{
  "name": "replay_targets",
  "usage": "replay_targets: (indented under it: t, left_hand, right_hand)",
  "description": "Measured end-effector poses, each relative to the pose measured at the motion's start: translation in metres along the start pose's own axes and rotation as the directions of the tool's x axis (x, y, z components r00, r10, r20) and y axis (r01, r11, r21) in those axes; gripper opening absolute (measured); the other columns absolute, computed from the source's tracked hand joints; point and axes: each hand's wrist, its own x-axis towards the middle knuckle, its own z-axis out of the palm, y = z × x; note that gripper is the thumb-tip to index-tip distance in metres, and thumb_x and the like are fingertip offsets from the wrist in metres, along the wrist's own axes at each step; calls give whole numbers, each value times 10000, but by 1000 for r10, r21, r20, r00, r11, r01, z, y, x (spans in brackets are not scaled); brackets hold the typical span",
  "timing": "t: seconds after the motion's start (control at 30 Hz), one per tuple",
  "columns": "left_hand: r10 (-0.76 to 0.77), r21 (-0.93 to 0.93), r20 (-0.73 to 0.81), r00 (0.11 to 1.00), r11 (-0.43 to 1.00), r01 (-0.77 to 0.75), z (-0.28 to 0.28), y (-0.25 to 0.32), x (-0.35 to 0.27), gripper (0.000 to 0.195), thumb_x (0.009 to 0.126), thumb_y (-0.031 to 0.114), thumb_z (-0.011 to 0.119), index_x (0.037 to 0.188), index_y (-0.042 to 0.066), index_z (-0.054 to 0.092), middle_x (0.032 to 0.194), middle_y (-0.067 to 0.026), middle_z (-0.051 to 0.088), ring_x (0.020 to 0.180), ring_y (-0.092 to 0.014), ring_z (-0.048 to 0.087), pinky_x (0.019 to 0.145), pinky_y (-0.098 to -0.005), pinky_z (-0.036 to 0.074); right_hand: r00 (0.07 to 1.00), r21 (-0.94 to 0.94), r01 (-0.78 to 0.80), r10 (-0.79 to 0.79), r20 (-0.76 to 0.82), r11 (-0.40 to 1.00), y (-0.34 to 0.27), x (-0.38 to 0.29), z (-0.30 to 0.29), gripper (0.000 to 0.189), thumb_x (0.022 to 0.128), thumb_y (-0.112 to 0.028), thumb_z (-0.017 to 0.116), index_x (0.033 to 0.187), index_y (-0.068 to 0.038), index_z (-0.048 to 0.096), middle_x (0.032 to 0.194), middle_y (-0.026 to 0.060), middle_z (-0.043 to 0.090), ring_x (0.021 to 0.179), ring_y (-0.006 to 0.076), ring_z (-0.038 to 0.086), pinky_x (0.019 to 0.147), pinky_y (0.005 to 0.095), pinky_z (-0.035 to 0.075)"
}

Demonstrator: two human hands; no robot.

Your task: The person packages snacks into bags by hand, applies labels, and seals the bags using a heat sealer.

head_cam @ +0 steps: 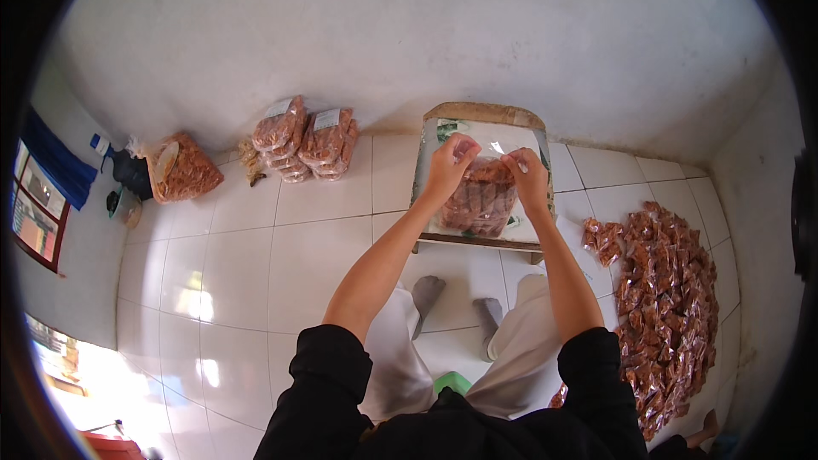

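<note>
A clear plastic bag (479, 204) filled with reddish-brown snack packets lies on a low wooden table (429, 160) before me. My left hand (455, 156) pinches the left side of the bag's loose upper film. On the other side, my right hand (525, 169) grips the film near its right corner. The bag's mouth is spread flat between both hands, above the packed contents. Whether the mouth is sealed cannot be told. The table has a worn white top with green patterns and a curved brown far edge.
Stacked filled bags (307, 140) bearing labels stand by the wall at left. Farther left sit a large bag of snacks (182, 166) and a dark water jug (131, 172). Many small packets (668, 306) are heaped on the tiles at right. Another person's foot (708, 428) shows lower right.
</note>
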Motion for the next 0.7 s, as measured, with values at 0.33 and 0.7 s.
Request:
replay_targets:
  t: [0.33, 0.7]
  left_hand:
    - [-134, -359, 50, 990, 922, 143, -16, -10, 8, 284, 834, 234, 635, 1008, 30, 543, 921, -61, 591, 864, -111, 582, 692, -236, 471]
    - [-33, 97, 46, 998, 995, 28, -4, 2, -1, 202, 825, 136, 626, 943, 7, 525, 747, -71, 614, 694, -121, 599, 613, -255, 464]
  right_hand:
    - [967, -95, 138, -154, -202, 986, -14, -8, 23, 111, 814, -63, 592, 839, 1, 504, 779, 129, 561, 708, 292, 551, 631, 344, 432]
    - [985, 102, 14, 3, -171, 995, -17, -12, 29, 133, 857, -75, 553, 828, -16, 437, 721, 137, 537, 636, 279, 524, 613, 348, 430]
